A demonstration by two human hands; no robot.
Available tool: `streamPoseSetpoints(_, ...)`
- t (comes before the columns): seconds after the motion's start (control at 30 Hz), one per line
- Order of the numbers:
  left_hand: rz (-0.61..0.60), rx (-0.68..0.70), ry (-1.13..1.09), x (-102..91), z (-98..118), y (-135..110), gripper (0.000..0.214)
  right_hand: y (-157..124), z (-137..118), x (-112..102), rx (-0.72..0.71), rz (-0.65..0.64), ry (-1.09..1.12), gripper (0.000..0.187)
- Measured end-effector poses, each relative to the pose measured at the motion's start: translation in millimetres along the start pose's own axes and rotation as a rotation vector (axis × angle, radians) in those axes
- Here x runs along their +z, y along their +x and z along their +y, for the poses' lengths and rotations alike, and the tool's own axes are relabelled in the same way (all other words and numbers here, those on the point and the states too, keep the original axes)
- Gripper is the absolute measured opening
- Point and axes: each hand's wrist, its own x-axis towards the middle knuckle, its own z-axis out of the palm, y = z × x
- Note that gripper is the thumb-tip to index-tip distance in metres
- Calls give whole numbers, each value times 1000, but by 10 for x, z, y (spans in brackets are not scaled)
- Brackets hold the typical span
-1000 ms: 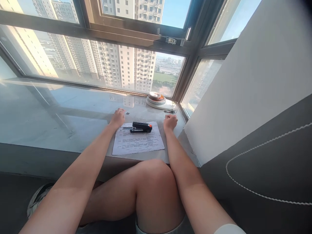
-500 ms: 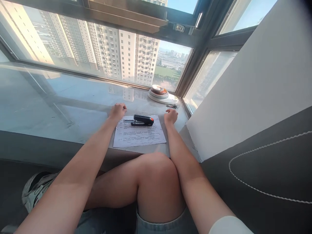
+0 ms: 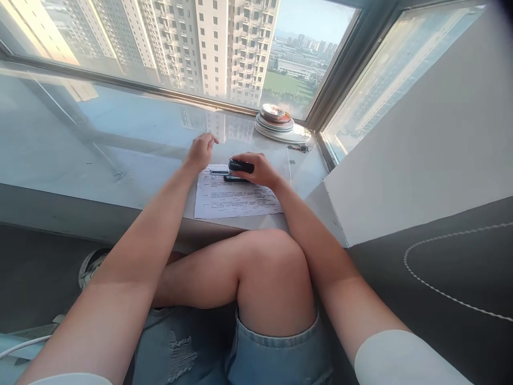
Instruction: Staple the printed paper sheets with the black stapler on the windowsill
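Note:
A black stapler (image 3: 241, 166) lies on the printed sheets of paper (image 3: 239, 202) on the windowsill, its metal tray pulled out towards the left. My right hand (image 3: 258, 168) grips the stapler from the right, fingers over its top and thumb along the near side, hiding its right end. Just beyond the top left corner of the paper rests my left hand (image 3: 201, 151), loosely curled, with nothing visible in it.
A stack of plates (image 3: 276, 123) stands in the far right corner of the windowsill (image 3: 140, 179). Keys (image 3: 300, 147) lie before it. The window frame and a white wall (image 3: 404, 144) bound the right side. My bent knee (image 3: 268, 251) is close to the sill's front edge.
My right hand has moved left from beside the paper and taken hold of the stapler. My left hand's fingers have loosened a little. The view has tilted downward.

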Motion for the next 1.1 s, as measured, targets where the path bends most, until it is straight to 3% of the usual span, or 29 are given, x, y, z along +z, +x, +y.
streamPoseSetpoints(0.2, -149, 39, -27, 23, 139, -66, 20, 11, 48, 64, 105, 22, -23, 38)
streamPoseSetpoints(0.33, -184, 65, -53, -20, 231, -97, 27, 16, 30, 68, 115, 30, -30, 39)
streamPoseSetpoints(0.5, -316, 118, -140, -49, 306, -103, 29, 7, 34, 54, 156, 107, -51, 34)
streamPoseSetpoints(0.67, -278, 99, -231, -88, 357, -130, 36, -10, 46, 7, 204, 155, -108, 32)
streamPoseSetpoints(0.87, -380, 69, -266, -97, 379, -172, 43, -24, 107, 3, 205, 144, -115, 33)
streamPoseSetpoints(1.1, -399, 27, -260, -81, 332, -153, 37, -25, 202, 24, 196, 155, -104, 36)
